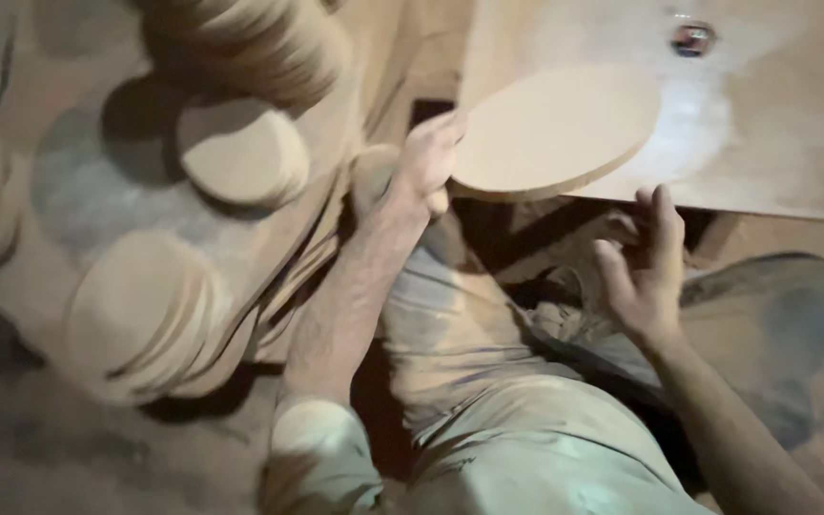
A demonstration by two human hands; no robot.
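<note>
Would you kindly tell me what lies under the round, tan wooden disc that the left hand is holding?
The round, tan wooden disc rests on a pale, dusty wooden tabletop, its near edge overhanging. The left hand grips that edge. The tabletop beneath the disc is hidden.

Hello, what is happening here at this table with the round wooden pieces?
A person seated at a wooden work table holds a round wooden disc by its edge with the left hand; the disc lies flat, partly over the table's edge. The right hand is open, just below that edge, holding nothing. To the left, stacks of similar discs lie piled. A small metal part sits on the table.
</note>
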